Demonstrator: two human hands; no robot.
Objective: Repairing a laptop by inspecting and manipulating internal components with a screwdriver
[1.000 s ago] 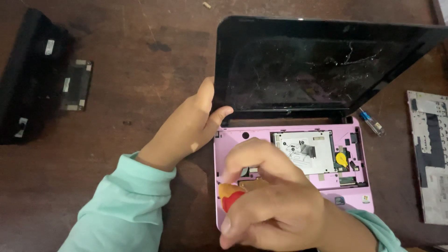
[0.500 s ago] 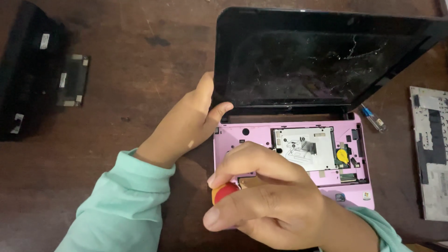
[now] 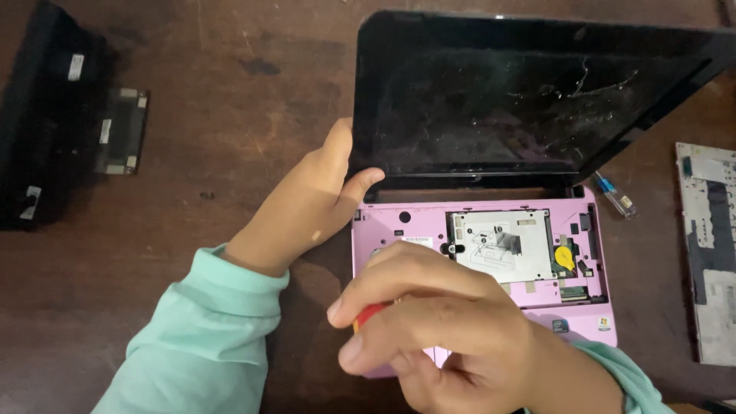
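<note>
On a dark wooden table (image 3: pixel 230 115), the left hand (image 3: pixel 307 207) grips a pink laptop's (image 3: pixel 491 245) screen edge; the right hand (image 3: pixel 429 322) clasps a red-handled tool (image 3: pixel 369 314).

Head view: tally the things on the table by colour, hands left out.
Black: 2, battery pack, small cover panel
Pink: 1, opened laptop
Grey-white: 1, flat panel at the right edge
Clear blue: 1, small connector
Total: 5
</note>
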